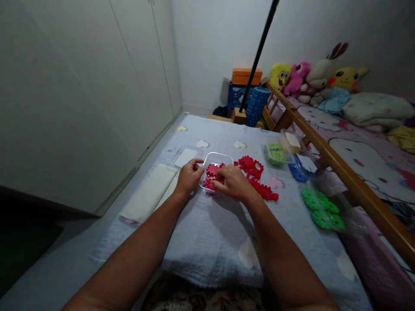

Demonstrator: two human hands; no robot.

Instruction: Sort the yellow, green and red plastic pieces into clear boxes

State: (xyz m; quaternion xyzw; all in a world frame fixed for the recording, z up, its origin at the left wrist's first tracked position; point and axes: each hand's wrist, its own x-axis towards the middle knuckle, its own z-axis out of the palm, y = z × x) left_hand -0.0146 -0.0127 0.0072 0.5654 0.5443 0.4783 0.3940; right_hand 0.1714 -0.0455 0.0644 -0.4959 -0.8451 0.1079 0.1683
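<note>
Head view, the only one supplied. A clear tub (220, 158) stands upright on a pale blue sheet (201, 229), directly in front of the person. Red toothed pieces (212, 169) lie inside it.

The left hand (189, 177) is at the tub's left side, thumb and forefinger narrowly apart by the rim; the placing appears meant to keep the light tub from sliding. The right hand (234, 180) is over the tub's right side, fingers curled and pointing down among the red pieces. The fingers hide their own grasp: whether the right hand pinches a piece, or the left firmly grips the rim, cannot be told.

More red pieces (249, 164) are spread on the sheet just right of the tub, within easy reach of the right hand, which probably accounts for their position. A clear lid with a white card (186, 157) lies beyond the left hand, and a folded cream cloth (151, 192) lies nearer the person; both sit to the side, leaving the working spot unobstructed.

Lime pieces (276, 153), blue pieces (296, 172) and green pieces (320, 207) are farther right, near the wooden rail (311, 132), apparently grouped by colour.
</note>
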